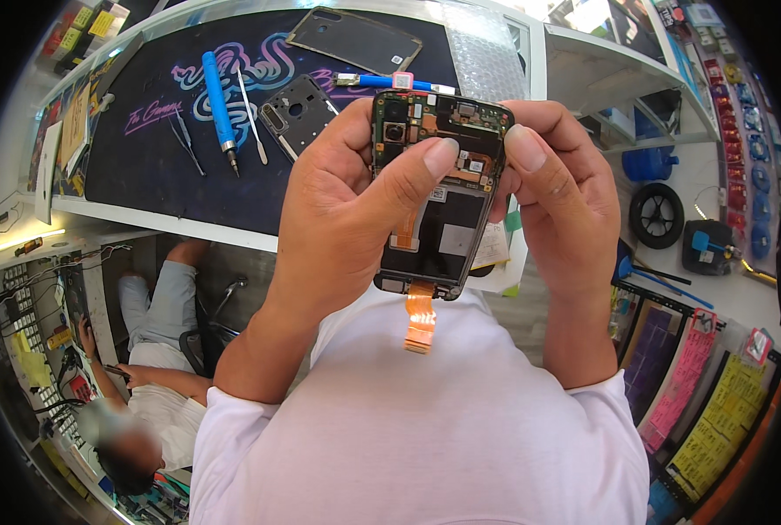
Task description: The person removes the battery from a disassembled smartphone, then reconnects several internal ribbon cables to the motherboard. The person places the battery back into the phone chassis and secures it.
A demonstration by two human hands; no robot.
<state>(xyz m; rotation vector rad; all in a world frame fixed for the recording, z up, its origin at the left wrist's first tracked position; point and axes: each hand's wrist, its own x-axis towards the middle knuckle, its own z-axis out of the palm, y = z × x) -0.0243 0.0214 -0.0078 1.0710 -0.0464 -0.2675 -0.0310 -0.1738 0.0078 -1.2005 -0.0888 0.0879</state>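
An opened smartphone (460,223) is held up in front of my chest, its circuit board and bare battery bay facing me. An orange flex cable (421,319) hangs from its lower end. My left hand (346,197) wraps the phone's left side, with the thumb lying across the board. At the upper right edge, my right hand (565,179) grips the phone between thumb and fingers. Behind it on the dark mat lie a phone mid-frame (298,112), a blue screwdriver (219,109), a thin metal spudger (250,114) and tweezers (189,144).
The dark mat (145,179) covers the white-edged bench. A phone back cover (355,39), a blue tool-like strip (373,80) and bubble wrap (486,52) lie at the far side. A seated person (167,354) is at lower left. Accessory racks (710,407) stand at right, near a black wheel (656,215).
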